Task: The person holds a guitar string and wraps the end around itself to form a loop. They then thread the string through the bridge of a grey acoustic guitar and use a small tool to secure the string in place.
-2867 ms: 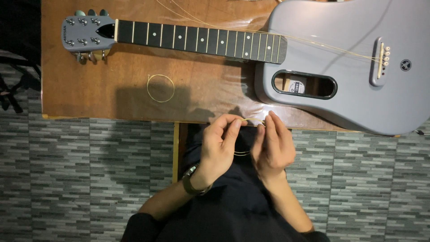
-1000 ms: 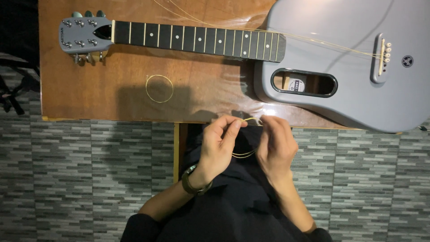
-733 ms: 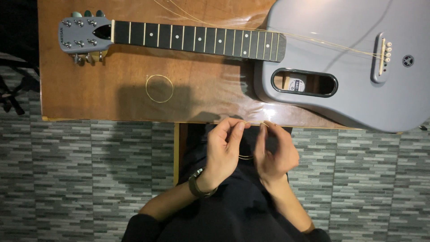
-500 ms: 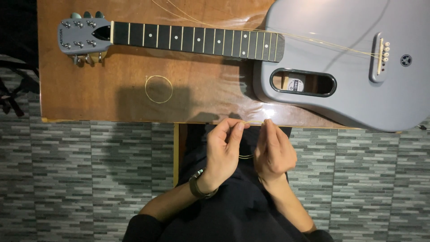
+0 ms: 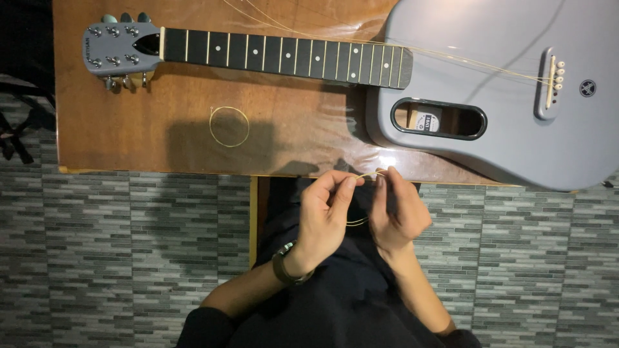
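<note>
Both hands are raised over my lap, just below the table's front edge. My left hand (image 5: 325,216) and my right hand (image 5: 396,212) pinch a thin coiled guitar string (image 5: 362,175) between thumbs and fingers; part of its loop shows between the hands. A grey guitar lies across the wooden table (image 5: 129,129), body (image 5: 516,122) to the right, black fretboard (image 5: 284,55) and headstock (image 5: 119,48) to the left. Loose strings run from its bridge (image 5: 551,80) toward the table's far edge.
A second coiled string (image 5: 229,126) lies on the table left of the hands. A dark watch (image 5: 284,267) is on my left wrist. The floor around the table has grey brick-pattern tiles (image 5: 129,258). Dark cables or stand legs (image 5: 16,122) sit at the far left.
The hands have stayed over my lap, working the coiled string between the fingers, with small shifts of the fingertips. The guitar and the coil on the table have not moved.
</note>
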